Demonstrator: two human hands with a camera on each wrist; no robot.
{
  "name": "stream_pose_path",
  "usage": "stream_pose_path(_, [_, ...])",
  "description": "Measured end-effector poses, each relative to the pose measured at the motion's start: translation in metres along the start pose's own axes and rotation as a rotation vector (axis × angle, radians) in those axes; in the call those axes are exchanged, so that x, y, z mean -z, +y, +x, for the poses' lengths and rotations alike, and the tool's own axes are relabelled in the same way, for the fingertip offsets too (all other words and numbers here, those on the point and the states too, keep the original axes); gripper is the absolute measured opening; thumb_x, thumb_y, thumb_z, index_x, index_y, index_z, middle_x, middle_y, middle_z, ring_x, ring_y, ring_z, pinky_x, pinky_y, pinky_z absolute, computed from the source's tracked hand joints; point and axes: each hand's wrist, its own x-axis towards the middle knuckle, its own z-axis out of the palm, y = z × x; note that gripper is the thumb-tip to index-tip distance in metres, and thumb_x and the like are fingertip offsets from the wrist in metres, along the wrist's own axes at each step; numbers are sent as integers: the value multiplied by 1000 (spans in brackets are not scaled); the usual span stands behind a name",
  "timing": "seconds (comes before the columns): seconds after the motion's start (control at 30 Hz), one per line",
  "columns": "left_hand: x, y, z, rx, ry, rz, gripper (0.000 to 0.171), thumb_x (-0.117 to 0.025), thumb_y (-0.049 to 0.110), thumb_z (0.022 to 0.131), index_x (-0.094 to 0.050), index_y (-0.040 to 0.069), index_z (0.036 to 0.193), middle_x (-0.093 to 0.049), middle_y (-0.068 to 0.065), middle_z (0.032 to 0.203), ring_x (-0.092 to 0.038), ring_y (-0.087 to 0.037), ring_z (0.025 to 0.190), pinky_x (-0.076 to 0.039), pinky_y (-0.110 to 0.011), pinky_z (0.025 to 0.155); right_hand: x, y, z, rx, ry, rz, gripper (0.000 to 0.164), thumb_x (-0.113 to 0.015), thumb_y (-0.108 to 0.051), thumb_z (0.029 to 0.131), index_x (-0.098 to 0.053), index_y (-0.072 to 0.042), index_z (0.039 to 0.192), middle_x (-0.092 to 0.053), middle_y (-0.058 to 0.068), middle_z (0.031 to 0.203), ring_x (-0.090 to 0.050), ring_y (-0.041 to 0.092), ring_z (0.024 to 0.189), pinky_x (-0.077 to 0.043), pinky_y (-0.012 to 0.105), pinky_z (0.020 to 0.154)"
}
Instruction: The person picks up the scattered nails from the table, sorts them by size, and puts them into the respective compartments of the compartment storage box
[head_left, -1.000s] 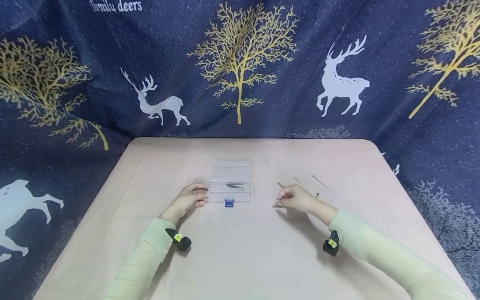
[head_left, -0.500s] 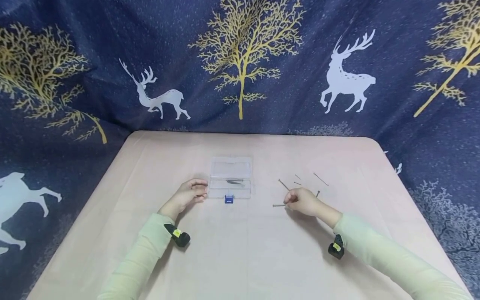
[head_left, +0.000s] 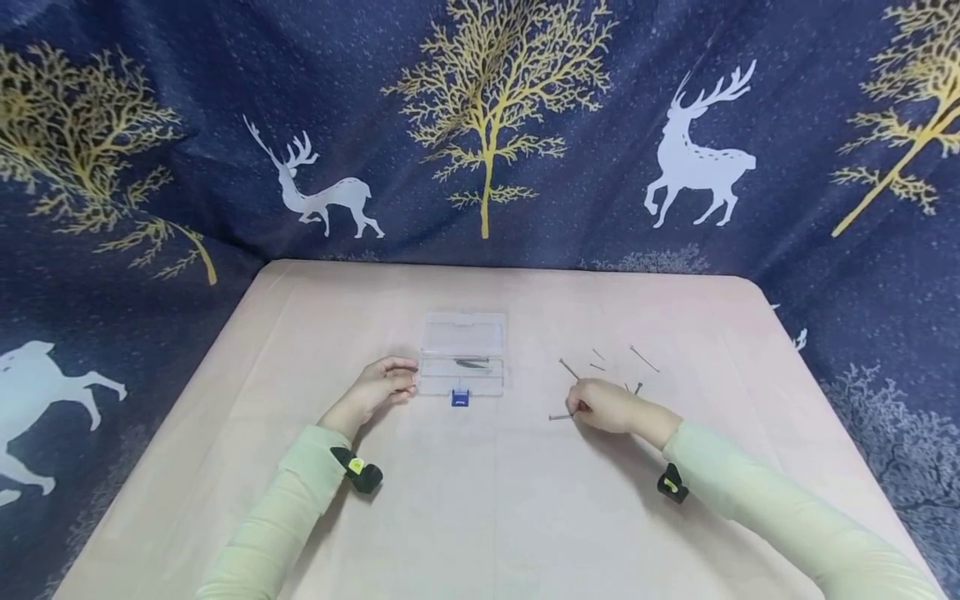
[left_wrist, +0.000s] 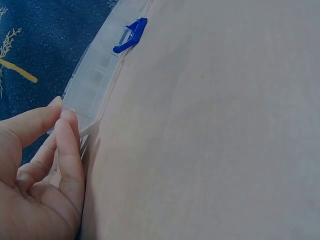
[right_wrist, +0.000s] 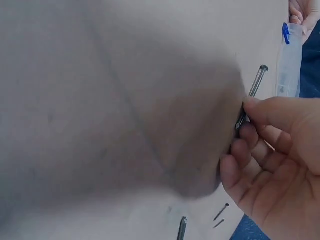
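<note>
A clear plastic box [head_left: 461, 385] with a blue latch [head_left: 460, 398] lies with its lid [head_left: 465, 333] swung back. Several thin nails [head_left: 472, 363] lie in its rear compartment. My left hand [head_left: 375, 390] holds the box's left end; in the left wrist view, thumb and fingers pinch its corner. To the right, my right hand [head_left: 611, 406] pinches a nail [right_wrist: 257, 82] between thumb and fingertips, low at the tabletop. Its head end sticks out to the left, and the rest is hidden by the fingers. Another nail [head_left: 568, 367] lies just behind the hand.
More loose nails lie around the right hand: a long thin one [head_left: 644, 358] at the back right, short ones [head_left: 597, 354] behind, and one [head_left: 638, 388] beside the wrist. A pale cloth covers the table [head_left: 480, 500]. Behind it hangs a dark blue printed curtain [head_left: 420, 167].
My right hand has shifted slightly right and down, and its fingers have come onto the nail. The head view has tilted a little. My left hand stays at the box.
</note>
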Motion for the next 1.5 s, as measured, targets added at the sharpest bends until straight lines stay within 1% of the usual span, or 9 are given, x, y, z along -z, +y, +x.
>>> stream_pose_path(0.1, [0, 0, -1, -2, 3, -2, 43, -55, -1, 91, -42, -9, 131, -61, -3, 93, -61, -5, 72, -55, -15, 63, 0, 0, 0, 9, -45, -43, 7, -63, -3, 83, -64, -9, 83, -59, -2, 83, -55, 13, 79, -53, 30, 75])
stream_pose_path(0.27, [-2, 0, -1, -11, -1, -11, 43, -55, -1, 91, -42, -10, 131, -62, -1, 91, -61, -5, 71, -55, -15, 62, 1, 0, -1, 12, -81, -98, 7, -64, -6, 83, -61, -12, 80, -57, -3, 82, -53, 11, 76, -52, 27, 71])
stream_pose_path(0.47, [-2, 2, -3, -13, 8, -7, 42, -55, -2, 91, -43, -10, 130, -61, 0, 90, -61, -6, 71, -54, -15, 62, 8, 0, -1, 20, -106, -126, 8, -67, -9, 81, -61, -13, 78, -67, 2, 88, -62, 16, 79, -55, 29, 73])
stream_pose_path(0.63, [-2, 2, -3, -7, 14, -9, 41, -55, -1, 91, -43, -10, 130, -61, 0, 90, -61, -5, 71, -54, -15, 62, 14, 4, -1, 33, -92, -103, 10, -67, -6, 79, -60, -12, 77, -70, 1, 88, -62, 13, 75, -54, 27, 70])
stream_pose_path(0.9, [-2, 3, -3, -12, 2, -21, 42, -56, 0, 92, -42, -11, 130, -61, -1, 91, -61, -4, 72, -54, -14, 63, 15, 11, -5, 20, -30, 14, 10, -66, -1, 81, -69, -6, 89, -71, 5, 88, -67, 21, 84, -57, 36, 80])
stream_pose_path(1.2, [-4, 3, -2, -1, 24, -42, 42, -55, -2, 91, -42, -11, 130, -60, -6, 99, -61, -5, 75, -55, -15, 70, 12, 12, -12, -153, 48, 124, 2, -69, -8, 80, -69, -6, 80, -70, 0, 81, -65, 19, 80, -55, 43, 82])
stream_pose_path(1.33, [-5, 3, -2, 7, 34, -45, 42, -55, -2, 91, -43, -11, 130, -60, -5, 100, -61, -5, 77, -55, -15, 72, 9, 11, -13, -218, 65, 240, 6, -69, -10, 81, -68, -6, 76, -68, -1, 76, -59, 13, 70, -54, 34, 71])
stream_pose_path(1.43, [-6, 3, -2, 13, 42, -40, 41, -55, -3, 90, -44, -11, 129, -60, -4, 98, -61, -5, 76, -55, -14, 71, 7, 10, -12, -286, 49, 375, 8, -67, -10, 83, -68, -4, 78, -65, 1, 69, -53, 11, 61, -49, 25, 58])
stream_pose_path(1.5, [-7, 4, -3, 13, 47, -29, 41, -54, -3, 90, -44, -11, 129, -60, -4, 96, -61, -5, 74, -55, -14, 68, 5, 9, -11, -321, 46, 466, 9, -65, -9, 84, -67, -1, 80, -63, 2, 66, -52, 11, 57, -48, 23, 54])
